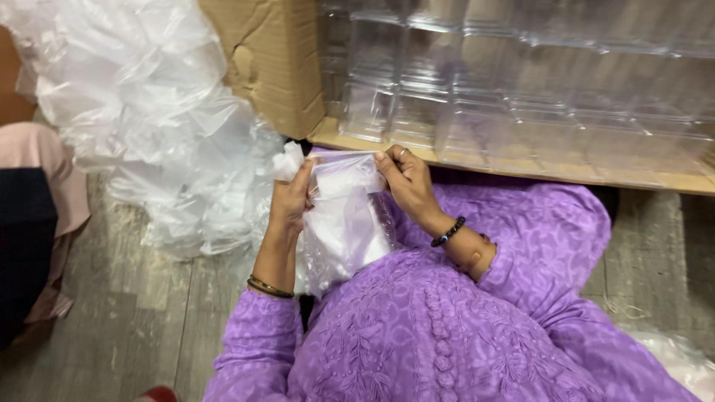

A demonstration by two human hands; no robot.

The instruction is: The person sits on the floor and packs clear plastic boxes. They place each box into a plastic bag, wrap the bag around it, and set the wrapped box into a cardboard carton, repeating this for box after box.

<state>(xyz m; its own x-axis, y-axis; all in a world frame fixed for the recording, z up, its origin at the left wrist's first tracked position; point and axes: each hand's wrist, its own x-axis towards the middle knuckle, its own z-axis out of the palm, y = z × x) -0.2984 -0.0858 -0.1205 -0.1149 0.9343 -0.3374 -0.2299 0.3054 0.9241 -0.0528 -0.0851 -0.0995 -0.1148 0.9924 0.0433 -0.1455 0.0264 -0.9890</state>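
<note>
Two big things frame the scene: a carton [275, 59] of clear trays [521, 82] ahead, and a heap of plastic wrap [149, 112] to the left, on a wood floor [126, 313]. Between the hands hangs a clear bag [346, 216], long axis vertical, mouth up, just in front of the chest. L hand [292, 199] pinches the top left corner w/ a white wad; R hand [406, 182] pinches the top right edge. Both equally near, bag stretched taut betw. them
</note>
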